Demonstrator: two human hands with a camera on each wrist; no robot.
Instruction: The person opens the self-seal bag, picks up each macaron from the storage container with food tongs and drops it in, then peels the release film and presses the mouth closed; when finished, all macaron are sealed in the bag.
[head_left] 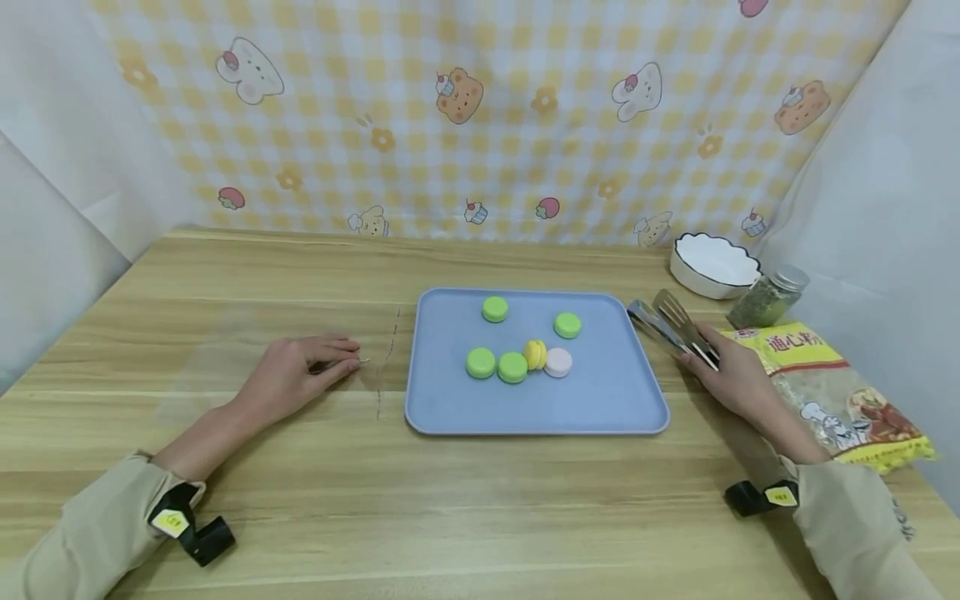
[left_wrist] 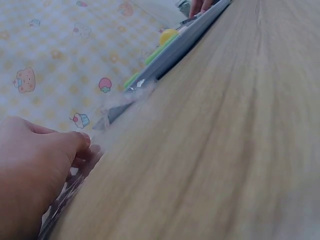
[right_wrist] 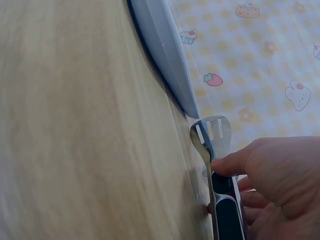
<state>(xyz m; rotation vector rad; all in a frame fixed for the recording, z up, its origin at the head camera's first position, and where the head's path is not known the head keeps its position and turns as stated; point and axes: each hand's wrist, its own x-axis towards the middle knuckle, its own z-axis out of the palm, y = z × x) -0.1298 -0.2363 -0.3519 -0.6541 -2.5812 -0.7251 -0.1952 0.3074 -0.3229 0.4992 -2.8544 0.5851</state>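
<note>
On the left, my left hand (head_left: 303, 371) pinches a clear plastic bag (left_wrist: 70, 192) between thumb and fingertips; the bag lies flat on the table, its crinkled edge reaching toward the tray. A blue tray (head_left: 600, 404) sits in the middle. It carries several green macarons (head_left: 495, 309), a yellow macaron (head_left: 535, 355) standing on its side and a pale pink macaron (head_left: 558, 362). To the right of the tray, my right hand (head_left: 731, 371) grips metal tongs (right_wrist: 211, 131) with slotted ends and dark grips, the thumb along one arm. These point toward the tray's upper right corner.
Behind the right hand stand a white scalloped dish (head_left: 712, 262) and a glass jar (head_left: 768, 298) of dried herbs, tilted over. A yellow-edged pasta bag (head_left: 847, 400) lies beside the right forearm. A checked cloth (head_left: 495, 150) hangs along the table's back edge.
</note>
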